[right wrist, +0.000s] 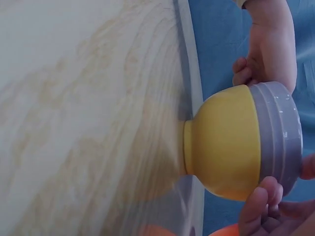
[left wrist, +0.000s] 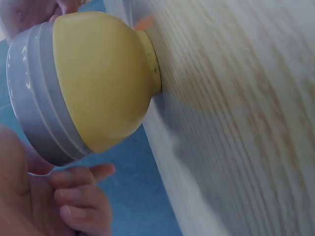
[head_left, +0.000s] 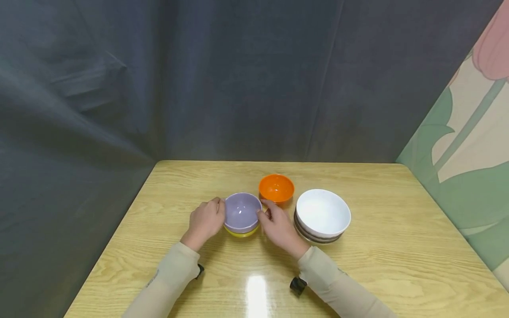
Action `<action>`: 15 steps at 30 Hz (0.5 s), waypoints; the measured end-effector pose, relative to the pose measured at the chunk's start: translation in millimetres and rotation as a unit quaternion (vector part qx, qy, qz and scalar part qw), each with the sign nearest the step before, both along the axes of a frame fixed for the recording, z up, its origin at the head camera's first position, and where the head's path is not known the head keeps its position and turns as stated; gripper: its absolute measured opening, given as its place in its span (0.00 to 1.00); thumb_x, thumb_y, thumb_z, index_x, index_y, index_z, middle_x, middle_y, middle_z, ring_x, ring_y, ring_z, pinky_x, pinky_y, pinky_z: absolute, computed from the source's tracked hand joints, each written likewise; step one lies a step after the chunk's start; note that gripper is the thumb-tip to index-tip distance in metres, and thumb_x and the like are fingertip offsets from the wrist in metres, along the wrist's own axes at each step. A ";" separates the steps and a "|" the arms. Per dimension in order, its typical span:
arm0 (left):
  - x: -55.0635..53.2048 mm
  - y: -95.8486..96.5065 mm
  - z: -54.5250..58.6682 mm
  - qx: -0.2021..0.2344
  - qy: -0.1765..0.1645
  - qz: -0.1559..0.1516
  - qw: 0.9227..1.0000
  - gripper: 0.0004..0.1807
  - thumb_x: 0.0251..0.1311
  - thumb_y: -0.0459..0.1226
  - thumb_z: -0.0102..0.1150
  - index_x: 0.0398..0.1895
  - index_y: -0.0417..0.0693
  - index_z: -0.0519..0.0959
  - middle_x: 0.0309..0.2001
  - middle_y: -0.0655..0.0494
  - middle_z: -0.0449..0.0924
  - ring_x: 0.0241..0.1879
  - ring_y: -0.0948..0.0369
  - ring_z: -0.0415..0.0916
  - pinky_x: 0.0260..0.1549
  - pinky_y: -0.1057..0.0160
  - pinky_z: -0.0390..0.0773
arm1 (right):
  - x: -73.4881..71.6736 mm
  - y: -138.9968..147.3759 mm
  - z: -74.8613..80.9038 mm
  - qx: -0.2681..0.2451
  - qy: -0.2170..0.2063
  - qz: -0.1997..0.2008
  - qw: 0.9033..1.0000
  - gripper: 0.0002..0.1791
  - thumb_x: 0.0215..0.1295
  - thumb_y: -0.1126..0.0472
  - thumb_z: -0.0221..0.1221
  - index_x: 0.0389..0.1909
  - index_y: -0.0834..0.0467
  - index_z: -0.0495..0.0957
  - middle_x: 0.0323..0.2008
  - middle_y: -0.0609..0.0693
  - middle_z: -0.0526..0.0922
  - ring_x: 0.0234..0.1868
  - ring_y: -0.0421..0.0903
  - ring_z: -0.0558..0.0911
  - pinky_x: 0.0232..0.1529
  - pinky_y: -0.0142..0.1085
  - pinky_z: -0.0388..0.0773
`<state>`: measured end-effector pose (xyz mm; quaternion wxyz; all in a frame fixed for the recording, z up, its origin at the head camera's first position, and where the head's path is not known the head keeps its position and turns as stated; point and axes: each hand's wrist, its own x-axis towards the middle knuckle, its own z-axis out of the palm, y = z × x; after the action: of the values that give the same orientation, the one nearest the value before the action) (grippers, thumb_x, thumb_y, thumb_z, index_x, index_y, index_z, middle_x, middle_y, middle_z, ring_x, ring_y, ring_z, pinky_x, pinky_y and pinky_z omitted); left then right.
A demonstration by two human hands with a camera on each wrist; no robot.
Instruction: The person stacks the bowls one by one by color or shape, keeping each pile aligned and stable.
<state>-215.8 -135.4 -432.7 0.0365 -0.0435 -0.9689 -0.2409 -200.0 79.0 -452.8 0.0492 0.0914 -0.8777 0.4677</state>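
A purple bowl (head_left: 241,213) sits nested in a yellow bowl (left wrist: 98,81), which stands on the table by its foot. Only the ridged upper band of the purple bowl shows above the yellow rim. At its left side my left hand (head_left: 207,218) holds the purple rim, the other fingers curled beneath in the left wrist view. My right hand (head_left: 279,226) pinches the opposite side of that rim between thumb and fingers (right wrist: 269,189). Just behind the right hand is an orange bowl (head_left: 276,187).
To the right of my right hand, a white bowl (head_left: 323,213) tops a stack with darker bowls (head_left: 314,237) under it. Everything stands on a wood-grain table (head_left: 389,229). A dark curtain (head_left: 246,79) hangs behind it, and a flower-patterned wall (head_left: 477,145) borders the right.
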 end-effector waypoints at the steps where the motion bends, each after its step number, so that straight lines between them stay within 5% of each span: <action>1: -1.1 0.1 -0.1 0.001 -0.001 -0.004 1.000 0.26 0.77 0.45 0.35 0.49 0.39 0.83 0.34 0.45 0.84 0.34 0.50 0.81 0.29 0.50 0.78 | -0.6 -0.6 -0.6 0.004 0.003 0.001 1.000 0.23 0.70 0.55 0.57 0.61 0.62 0.76 0.27 0.48 0.73 0.25 0.42 0.70 0.27 0.34 0.67; 9: -5.7 1.6 -3.8 0.031 -0.028 -0.034 0.999 0.24 0.77 0.42 0.33 0.39 0.40 0.81 0.21 0.53 0.71 0.22 0.57 0.70 0.20 0.60 0.69 | -3.6 -0.4 -4.4 -0.003 0.018 0.006 1.000 0.21 0.70 0.57 0.57 0.60 0.62 0.78 0.28 0.49 0.75 0.29 0.42 0.72 0.31 0.34 0.69; 15: -5.4 1.7 -1.6 0.035 -0.034 -0.043 0.998 0.24 0.77 0.40 0.33 0.39 0.37 0.81 0.20 0.53 0.70 0.21 0.58 0.68 0.20 0.61 0.69 | -5.0 0.2 -5.3 -0.012 0.017 0.017 1.000 0.21 0.70 0.59 0.57 0.60 0.63 0.77 0.29 0.52 0.76 0.30 0.43 0.73 0.32 0.34 0.71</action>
<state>-221.1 -133.7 -434.3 -0.0050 -0.0762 -0.9578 -0.2771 -205.0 79.2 -458.1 0.0577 0.1137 -0.8692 0.4777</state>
